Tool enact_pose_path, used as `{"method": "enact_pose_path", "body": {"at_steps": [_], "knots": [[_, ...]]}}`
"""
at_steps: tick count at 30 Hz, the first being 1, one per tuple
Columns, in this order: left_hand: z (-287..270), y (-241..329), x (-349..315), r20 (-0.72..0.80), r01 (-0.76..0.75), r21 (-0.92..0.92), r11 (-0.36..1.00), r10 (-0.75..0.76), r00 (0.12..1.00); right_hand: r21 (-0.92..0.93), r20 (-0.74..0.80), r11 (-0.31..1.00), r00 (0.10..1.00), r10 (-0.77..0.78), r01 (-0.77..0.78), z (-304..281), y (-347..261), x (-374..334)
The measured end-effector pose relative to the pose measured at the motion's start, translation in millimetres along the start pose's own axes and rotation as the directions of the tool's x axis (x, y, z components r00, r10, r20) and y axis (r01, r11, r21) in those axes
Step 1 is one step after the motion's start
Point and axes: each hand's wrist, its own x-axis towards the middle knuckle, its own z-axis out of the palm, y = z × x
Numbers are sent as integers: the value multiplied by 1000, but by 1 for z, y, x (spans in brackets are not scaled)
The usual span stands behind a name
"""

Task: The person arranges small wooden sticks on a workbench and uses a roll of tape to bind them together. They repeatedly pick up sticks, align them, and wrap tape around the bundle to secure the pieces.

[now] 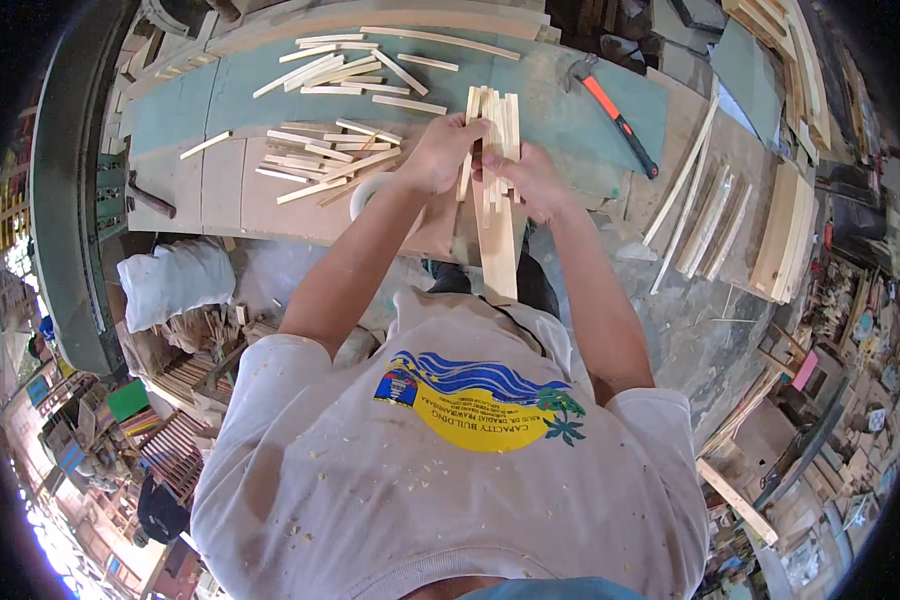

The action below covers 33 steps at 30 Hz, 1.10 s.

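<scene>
Over the near edge of the workbench (350,226), my left hand (438,156) and my right hand (536,184) close around a bundle of thin pale wooden strips (495,110) from either side. The strips lie side by side, their ends uneven. Under the bundle, a wider wooden board (498,258) sticks out toward my body. My left fingers press on the bundle's left side, and my right thumb lies across its front. A white round object (364,198), perhaps a tape roll, is partly hidden behind my left forearm.
Loose strips lie in a far pile (320,75) and a nearer pile (330,160) left of my hands. A hammer (610,112) with an orange and black handle rests at the right. Longer strips (712,220) stand farther right. A white sack (178,283) sits below the bench's left side.
</scene>
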Motion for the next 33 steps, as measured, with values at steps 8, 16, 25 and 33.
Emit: {"method": "enact_pose_path", "body": {"at_steps": [8,16,25,33], "knots": [[-12,2,70,-213,-82,631,771,274,938,165,-52,985,997,61,-52,-36,-22,21],[-31,2,108,49,-17,999,-47,839,542,158,-108,985,990,91,-73,-73,-34,59],[22,24,73,-108,-91,285,954,127,986,50,53,999,999,14,-17,-45,-37,42],[3,17,56,13,-40,131,991,39,999,257,95,964,994,45,-68,-31,-29,27]]}}
